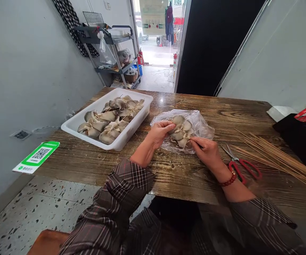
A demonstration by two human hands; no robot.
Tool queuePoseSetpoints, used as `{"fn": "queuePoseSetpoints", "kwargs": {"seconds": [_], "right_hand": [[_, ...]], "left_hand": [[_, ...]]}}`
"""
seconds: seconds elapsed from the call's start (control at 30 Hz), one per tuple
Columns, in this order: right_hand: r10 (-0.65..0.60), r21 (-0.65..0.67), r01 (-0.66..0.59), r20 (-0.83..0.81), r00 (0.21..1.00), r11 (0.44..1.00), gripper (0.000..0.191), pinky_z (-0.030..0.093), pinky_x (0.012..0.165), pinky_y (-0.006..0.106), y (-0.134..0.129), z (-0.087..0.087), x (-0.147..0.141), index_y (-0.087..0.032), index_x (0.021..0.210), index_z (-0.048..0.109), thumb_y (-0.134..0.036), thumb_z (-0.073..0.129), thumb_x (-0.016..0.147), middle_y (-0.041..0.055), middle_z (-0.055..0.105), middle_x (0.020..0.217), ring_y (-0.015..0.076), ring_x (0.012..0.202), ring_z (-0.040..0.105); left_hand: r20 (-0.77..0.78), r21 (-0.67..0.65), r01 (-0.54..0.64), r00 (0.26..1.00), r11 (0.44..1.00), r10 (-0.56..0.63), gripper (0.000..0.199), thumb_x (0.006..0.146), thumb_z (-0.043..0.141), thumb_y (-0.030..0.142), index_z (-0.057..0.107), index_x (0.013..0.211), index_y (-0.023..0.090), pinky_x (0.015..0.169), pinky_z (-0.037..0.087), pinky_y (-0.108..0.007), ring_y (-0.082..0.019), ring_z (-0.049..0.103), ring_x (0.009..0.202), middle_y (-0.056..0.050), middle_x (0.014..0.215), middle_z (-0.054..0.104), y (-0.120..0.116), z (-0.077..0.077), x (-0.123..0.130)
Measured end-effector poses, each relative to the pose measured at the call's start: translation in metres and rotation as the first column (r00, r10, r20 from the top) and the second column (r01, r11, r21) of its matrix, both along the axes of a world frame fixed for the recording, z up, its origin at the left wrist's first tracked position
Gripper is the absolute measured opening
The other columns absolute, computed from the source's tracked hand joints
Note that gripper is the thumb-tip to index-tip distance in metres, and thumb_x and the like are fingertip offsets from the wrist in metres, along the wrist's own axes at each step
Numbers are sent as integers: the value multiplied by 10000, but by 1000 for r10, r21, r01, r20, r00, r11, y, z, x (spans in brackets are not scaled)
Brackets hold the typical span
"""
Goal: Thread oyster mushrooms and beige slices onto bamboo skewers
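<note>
Over a clear plastic bag (pixel 204 129) on the wooden table, a cluster of grey-white oyster mushrooms (pixel 179 122) is held between my hands. My left hand (pixel 158 134) pinches its left edge, thumb on top. The fingers of my right hand (pixel 206 150) are closed at the cluster's lower right edge; whether they also grip a thin stick there is too small to tell. To the left, a white plastic tray (pixel 128 138) holds several mushroom clusters (pixel 110 117), some with thin sticks poking out.
Red-handled scissors (pixel 239 161) lie right of my right hand, beside a spread bundle of thin bamboo sticks (pixel 280 154). A green QR card (pixel 40 156) is at the table's left edge. Behind stands a grey shelf cart (pixel 113 40).
</note>
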State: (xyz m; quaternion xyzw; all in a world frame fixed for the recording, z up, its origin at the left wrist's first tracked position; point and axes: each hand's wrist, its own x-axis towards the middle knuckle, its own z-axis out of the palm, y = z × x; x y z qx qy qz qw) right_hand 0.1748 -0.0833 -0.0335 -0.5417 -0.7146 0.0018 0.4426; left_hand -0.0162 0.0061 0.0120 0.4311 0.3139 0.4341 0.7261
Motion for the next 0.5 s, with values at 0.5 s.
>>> {"fn": "queuePoseSetpoints", "kwargs": {"seconds": [0.5], "right_hand": [[-153, -15, 152, -125, 980, 988, 287, 542, 731, 332, 7, 16, 16, -192, 930, 760, -353, 523, 913, 65, 760, 785, 219, 747, 715]], "left_hand": [[-214, 211, -73, 970, 975, 119, 254, 765, 720, 321, 696, 927, 127, 666, 487, -253, -115, 608, 681, -47, 811, 693, 15, -17, -2]]}}
